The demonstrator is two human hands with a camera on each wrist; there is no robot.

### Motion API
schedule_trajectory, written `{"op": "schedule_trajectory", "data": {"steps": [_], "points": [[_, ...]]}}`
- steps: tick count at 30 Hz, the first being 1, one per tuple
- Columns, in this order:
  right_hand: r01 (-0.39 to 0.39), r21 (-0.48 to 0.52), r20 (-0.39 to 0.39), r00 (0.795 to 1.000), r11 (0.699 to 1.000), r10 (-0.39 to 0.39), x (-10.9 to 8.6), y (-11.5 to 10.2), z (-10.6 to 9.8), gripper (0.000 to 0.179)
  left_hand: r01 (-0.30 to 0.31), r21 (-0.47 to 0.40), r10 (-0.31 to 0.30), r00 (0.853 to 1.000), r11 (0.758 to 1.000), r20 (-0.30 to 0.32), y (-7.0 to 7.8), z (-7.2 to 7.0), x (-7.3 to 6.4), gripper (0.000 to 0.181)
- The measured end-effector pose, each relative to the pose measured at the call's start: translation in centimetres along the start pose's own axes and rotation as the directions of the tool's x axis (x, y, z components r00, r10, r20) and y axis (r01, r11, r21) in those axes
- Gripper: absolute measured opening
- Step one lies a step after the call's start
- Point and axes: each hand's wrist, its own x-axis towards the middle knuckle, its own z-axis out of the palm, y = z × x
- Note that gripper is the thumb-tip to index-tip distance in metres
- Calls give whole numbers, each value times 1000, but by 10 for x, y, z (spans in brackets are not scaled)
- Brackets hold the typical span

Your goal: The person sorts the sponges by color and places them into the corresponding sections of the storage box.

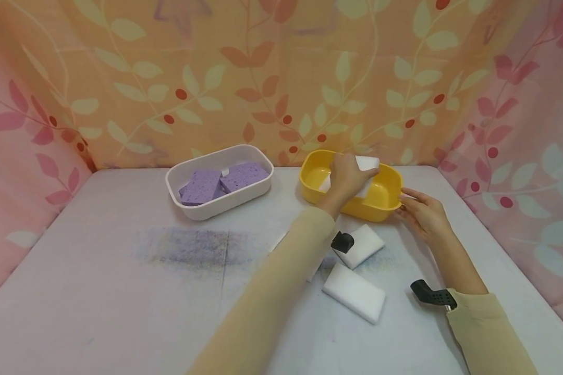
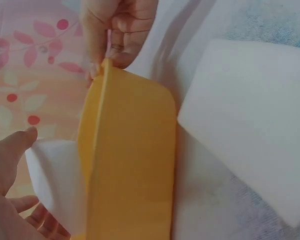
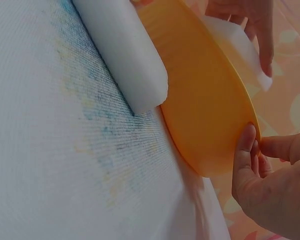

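Note:
My left hand (image 1: pixel 346 176) reaches into the yellow tub (image 1: pixel 383 194) and grips a white sponge (image 1: pixel 367 162) between thumb and fingers, its upper end above the rim. Another white piece (image 1: pixel 326 183) shows in the tub beside that hand. At the tub's right end, my right hand (image 1: pixel 422 212) pinches the rim, thumb on one side and fingertips on the other, as the right wrist view shows. In front of the tub, white sponges (image 1: pixel 358 246) lie on the table, one (image 1: pixel 355 292) nearer me. The left sleeve partly hides another white sponge.
A white tray (image 1: pixel 216 209) with several purple sponges (image 1: pixel 200 186) stands left of the tub. Blue-purple stains (image 1: pixel 192 247) mark the white tabletop (image 1: pixel 122 312). Leaf-patterned cloth (image 1: pixel 244 78) hangs behind and on both sides. Black wrist mounts (image 1: pixel 433 296) stick out from the sleeves.

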Motion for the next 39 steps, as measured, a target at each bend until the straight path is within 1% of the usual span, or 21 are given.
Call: {"op": "schedule_trajectory", "data": {"steps": [4, 7, 12, 14, 17, 21, 23, 26, 28, 30, 35, 37, 39], "points": [[-1, 14, -5, 1000, 1000, 1, 0, 0, 0, 38, 39, 26, -40, 999, 999, 16, 2, 10, -2, 61], [-3, 22, -5, 1000, 1000, 3, 0, 0, 0, 32, 47, 52, -48, 999, 998, 21, 3, 17, -4, 60], [-1, 32, 1, 1000, 1000, 1, 0, -1, 0, 23, 25, 66, -25, 1000, 998, -2, 3, 24, -6, 58], [-3, 32, 2, 1000, 999, 3, 0, -1, 1, 24, 14, 71, -14, 1000, 997, -9, 3, 25, -6, 57], [-10, 31, -2, 1000, 999, 10, 0, -1, 1, 32, -4, 76, 4, 1000, 997, -3, 0, 27, -6, 57], [-15, 43, 4, 1000, 999, 15, 0, -1, 1, 41, -26, 37, 25, 999, 999, 21, -4, 29, -6, 59], [-12, 50, 9, 1000, 999, 12, 0, -1, 1, 40, -38, 21, 37, 999, 999, 33, -6, 30, -6, 62], [-12, 51, 8, 1000, 999, 12, 0, -1, 1, 35, -55, 16, 54, 997, 998, 52, -9, 30, -6, 67], [-11, 43, 7, 1000, 999, 11, 0, -1, 1, 35, -68, 15, 67, 996, 998, 65, -10, 28, -6, 71], [-14, 30, 4, 1000, 999, 14, 0, -2, 1, 42, -73, -1, 73, 994, 997, 77, -10, 26, -6, 73], [-24, -1, -5, 1000, 1000, 24, 1, -2, 0, 65, -75, -82, 84, 991, 994, 101, -12, 21, -9, 78], [-27, -6, -6, 1000, 1000, 27, 1, -1, 0, 68, -75, -121, 88, 990, 990, 108, -15, 18, -10, 78], [-28, -5, -6, 1000, 1000, 28, 1, -1, 0, 65, -76, -153, 93, 989, 985, 111, -17, 16, -11, 78]]}}
